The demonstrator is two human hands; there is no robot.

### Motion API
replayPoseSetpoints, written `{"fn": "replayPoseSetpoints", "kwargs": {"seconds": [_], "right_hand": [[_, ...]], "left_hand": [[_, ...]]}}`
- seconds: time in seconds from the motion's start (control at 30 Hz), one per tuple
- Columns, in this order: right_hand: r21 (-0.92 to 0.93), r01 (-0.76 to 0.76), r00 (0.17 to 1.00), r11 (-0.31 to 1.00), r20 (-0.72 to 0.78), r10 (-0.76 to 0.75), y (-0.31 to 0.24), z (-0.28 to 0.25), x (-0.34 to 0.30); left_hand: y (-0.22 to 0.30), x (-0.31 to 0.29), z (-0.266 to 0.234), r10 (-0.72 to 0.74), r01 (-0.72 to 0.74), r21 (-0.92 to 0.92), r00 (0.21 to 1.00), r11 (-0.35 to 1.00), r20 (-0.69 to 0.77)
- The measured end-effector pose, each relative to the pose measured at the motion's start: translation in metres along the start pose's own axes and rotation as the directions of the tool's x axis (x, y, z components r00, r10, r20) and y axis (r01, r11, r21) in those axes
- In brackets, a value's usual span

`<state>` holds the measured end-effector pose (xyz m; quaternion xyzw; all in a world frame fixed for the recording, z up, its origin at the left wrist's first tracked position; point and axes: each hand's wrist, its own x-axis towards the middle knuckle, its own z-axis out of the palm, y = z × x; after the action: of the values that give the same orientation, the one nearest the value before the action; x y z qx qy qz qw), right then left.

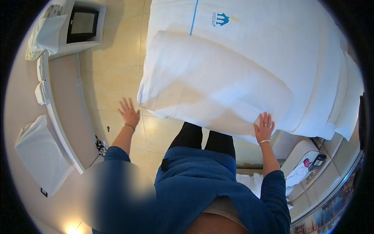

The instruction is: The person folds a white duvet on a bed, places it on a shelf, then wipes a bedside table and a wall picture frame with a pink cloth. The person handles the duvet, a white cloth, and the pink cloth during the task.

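A large bed with a white duvet (265,35) reaches away from me, with a blue line and a small printed emblem on its cover. At the near end lies a puffy white pillow-like piece of bedding (218,82); whether it is a pillow or a folded part of the duvet I cannot tell. My right hand (265,126) rests flat on its near right edge, fingers stretched out. My left hand (129,113), slightly blurred, hovers over the floor just left of the bedding's corner. Its fingers are spread, and it holds nothing.
Tiled floor (117,58) runs along the bed's left side. A white cabinet (83,46) with a dark box in it stands far left, beside a narrow shelf (62,128). At right, a bedside stand (302,152) bears a phone (318,160) and white cloth.
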<state>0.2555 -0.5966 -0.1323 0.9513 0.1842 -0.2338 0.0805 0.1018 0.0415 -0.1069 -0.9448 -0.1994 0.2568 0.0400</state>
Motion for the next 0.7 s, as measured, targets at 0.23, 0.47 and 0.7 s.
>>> {"fn": "replayPoseSetpoints", "kwargs": {"seconds": [0.23, 0.47, 0.7], "right_hand": [[0.290, 0.376, 0.914, 0.880, -0.274, -0.300, -0.135, -0.037, 0.018], [0.256, 0.095, 0.995, 0.962, 0.009, -0.101, -0.077, 0.013, -0.031], [0.537, -0.840, 0.461, -0.081, 0.784, 0.416, 0.095, 0.153, -0.149]], "left_hand": [[0.105, -0.016, -0.020, 0.483, -0.539, -0.331, 0.842, 0.775, -0.239], [0.096, -0.012, 0.013, 0.354, -0.374, -0.115, 0.921, 0.920, -0.163], [0.016, -0.005, 0.089, -0.093, 0.129, -0.897, 0.991, 0.423, 0.099]]}}
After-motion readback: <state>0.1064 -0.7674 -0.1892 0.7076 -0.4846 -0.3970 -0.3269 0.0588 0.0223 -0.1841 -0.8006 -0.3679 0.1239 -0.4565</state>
